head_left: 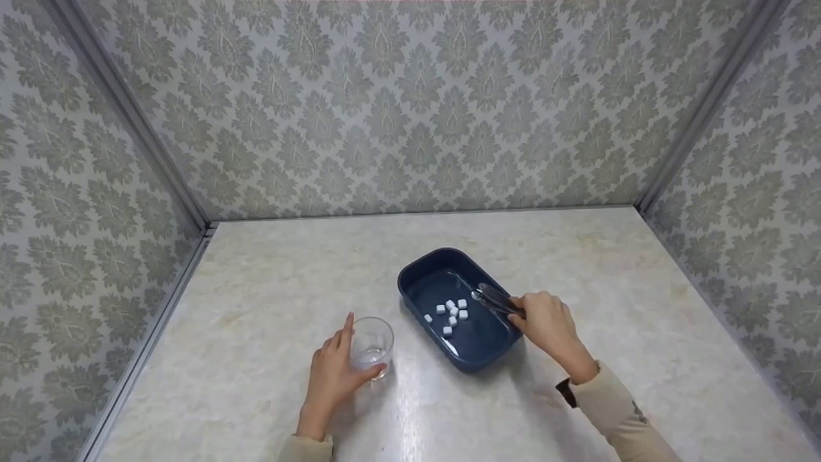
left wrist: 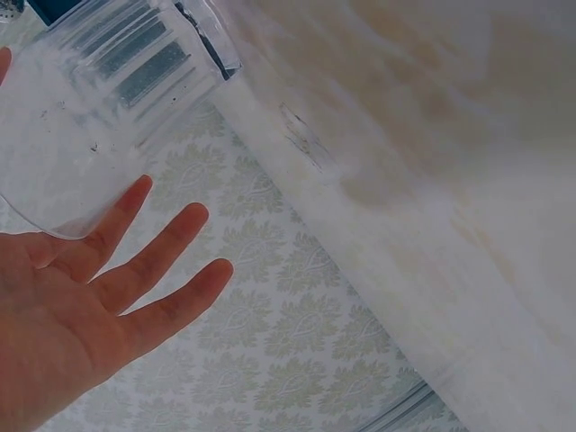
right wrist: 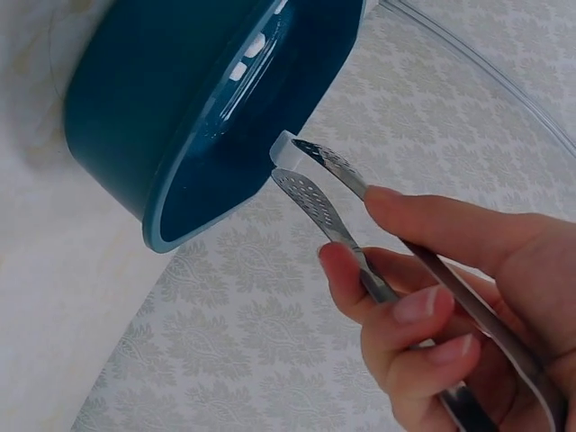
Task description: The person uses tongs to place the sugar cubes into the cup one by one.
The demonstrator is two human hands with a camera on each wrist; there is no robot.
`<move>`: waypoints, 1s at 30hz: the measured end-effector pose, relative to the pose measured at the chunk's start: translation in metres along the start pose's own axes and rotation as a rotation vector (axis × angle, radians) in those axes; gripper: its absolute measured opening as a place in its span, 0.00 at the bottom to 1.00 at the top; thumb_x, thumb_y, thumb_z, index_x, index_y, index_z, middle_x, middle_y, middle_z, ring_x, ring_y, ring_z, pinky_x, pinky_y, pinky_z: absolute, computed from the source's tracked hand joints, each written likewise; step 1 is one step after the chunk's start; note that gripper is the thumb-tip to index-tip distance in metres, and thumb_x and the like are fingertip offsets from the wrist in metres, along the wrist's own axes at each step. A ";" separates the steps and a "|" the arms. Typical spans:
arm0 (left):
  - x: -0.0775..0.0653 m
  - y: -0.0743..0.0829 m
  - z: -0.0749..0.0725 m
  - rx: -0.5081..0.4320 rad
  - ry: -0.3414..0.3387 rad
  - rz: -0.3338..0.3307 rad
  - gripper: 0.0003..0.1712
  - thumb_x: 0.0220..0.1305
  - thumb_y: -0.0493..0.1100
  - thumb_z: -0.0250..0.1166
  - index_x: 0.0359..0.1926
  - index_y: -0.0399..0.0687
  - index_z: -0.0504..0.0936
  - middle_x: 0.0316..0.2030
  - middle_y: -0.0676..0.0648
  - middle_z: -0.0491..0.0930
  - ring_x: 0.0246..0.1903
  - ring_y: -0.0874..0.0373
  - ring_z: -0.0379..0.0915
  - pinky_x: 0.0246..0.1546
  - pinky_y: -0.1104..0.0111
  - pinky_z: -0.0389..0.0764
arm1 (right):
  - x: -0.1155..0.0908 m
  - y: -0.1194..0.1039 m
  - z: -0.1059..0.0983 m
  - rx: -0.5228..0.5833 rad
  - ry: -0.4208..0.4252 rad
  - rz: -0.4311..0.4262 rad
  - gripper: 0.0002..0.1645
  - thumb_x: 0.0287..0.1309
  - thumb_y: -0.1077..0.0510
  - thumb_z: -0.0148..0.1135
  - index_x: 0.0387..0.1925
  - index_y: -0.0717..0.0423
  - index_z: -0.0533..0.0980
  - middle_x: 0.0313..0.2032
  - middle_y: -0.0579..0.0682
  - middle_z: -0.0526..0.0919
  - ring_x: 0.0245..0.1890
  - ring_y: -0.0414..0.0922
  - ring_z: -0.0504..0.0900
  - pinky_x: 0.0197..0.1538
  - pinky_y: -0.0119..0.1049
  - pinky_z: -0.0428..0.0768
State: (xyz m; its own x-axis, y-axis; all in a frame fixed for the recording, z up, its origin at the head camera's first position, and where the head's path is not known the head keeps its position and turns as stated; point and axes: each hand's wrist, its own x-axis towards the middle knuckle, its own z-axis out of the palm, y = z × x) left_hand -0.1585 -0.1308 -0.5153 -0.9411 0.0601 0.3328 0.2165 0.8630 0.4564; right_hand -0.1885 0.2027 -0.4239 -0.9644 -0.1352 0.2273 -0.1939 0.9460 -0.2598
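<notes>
My right hand (head_left: 546,323) grips metal tongs (head_left: 496,299) over the right side of a dark blue basin (head_left: 473,343). In the right wrist view, the perforated tips of the tongs pinch a small whitish cube (right wrist: 286,153) near the basin's rim. Several white cubes (head_left: 453,312) lie on the basin's floor. To the left, a clear glass (head_left: 372,335) stands on the table beside my left hand (head_left: 332,369). Thumb and index finger reach along either side of the glass, and the left wrist view shows the other fingers (left wrist: 162,256) spread and nearly straight.
The pale marbled table (head_left: 282,269) carries the basin and the glass. Patterned wallpaper panels (head_left: 417,115) rise behind the table and on both sides. A metal edge strip (head_left: 147,350) runs along the table's left side.
</notes>
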 end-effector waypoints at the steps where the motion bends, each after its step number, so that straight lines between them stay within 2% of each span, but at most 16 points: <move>1: 0.000 0.000 0.000 0.000 -0.001 -0.002 0.60 0.35 0.64 0.70 0.66 0.45 0.54 0.49 0.44 0.76 0.46 0.43 0.72 0.44 0.49 0.70 | 0.000 -0.001 -0.001 0.003 -0.002 0.002 0.14 0.47 0.56 0.65 0.37 0.57 0.82 0.29 0.55 0.85 0.16 0.45 0.76 0.18 0.32 0.68; 5: 0.000 0.000 0.000 -0.006 -0.010 -0.011 0.60 0.35 0.64 0.70 0.67 0.45 0.53 0.49 0.43 0.76 0.47 0.43 0.72 0.45 0.49 0.70 | -0.001 -0.003 -0.003 0.020 -0.004 0.003 0.15 0.47 0.56 0.65 0.39 0.57 0.81 0.29 0.54 0.85 0.15 0.42 0.74 0.18 0.31 0.64; 13: 0.000 -0.001 0.000 -0.012 -0.004 -0.010 0.60 0.34 0.63 0.70 0.66 0.45 0.54 0.49 0.43 0.76 0.46 0.43 0.73 0.46 0.50 0.70 | -0.004 -0.009 -0.007 0.015 0.016 -0.008 0.16 0.47 0.54 0.65 0.40 0.55 0.81 0.27 0.54 0.84 0.17 0.45 0.76 0.18 0.31 0.66; 20: 0.000 -0.002 0.000 -0.013 0.006 -0.004 0.61 0.33 0.64 0.71 0.66 0.44 0.54 0.48 0.44 0.76 0.46 0.43 0.73 0.44 0.50 0.71 | -0.007 -0.017 -0.013 -0.005 0.019 -0.024 0.17 0.47 0.54 0.65 0.41 0.54 0.81 0.19 0.51 0.81 0.13 0.39 0.68 0.18 0.30 0.62; 24: 0.000 -0.002 0.001 -0.008 0.017 0.010 0.61 0.33 0.64 0.71 0.66 0.44 0.54 0.48 0.44 0.77 0.46 0.43 0.73 0.44 0.50 0.71 | -0.010 -0.022 -0.017 0.026 0.049 -0.052 0.17 0.47 0.55 0.65 0.42 0.53 0.80 0.15 0.49 0.79 0.12 0.38 0.64 0.18 0.29 0.60; 30: 0.000 -0.003 0.001 0.001 0.026 0.020 0.60 0.34 0.63 0.71 0.66 0.43 0.55 0.47 0.45 0.77 0.45 0.43 0.73 0.44 0.50 0.71 | -0.011 -0.030 -0.021 0.035 0.075 -0.083 0.18 0.46 0.54 0.66 0.43 0.52 0.80 0.18 0.50 0.81 0.14 0.37 0.66 0.19 0.30 0.61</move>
State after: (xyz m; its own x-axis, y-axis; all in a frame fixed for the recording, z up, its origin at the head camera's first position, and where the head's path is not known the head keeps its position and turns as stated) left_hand -0.1592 -0.1327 -0.5180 -0.9296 0.0643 0.3628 0.2346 0.8624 0.4485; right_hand -0.1683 0.1822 -0.3995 -0.9291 -0.1887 0.3182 -0.2794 0.9217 -0.2692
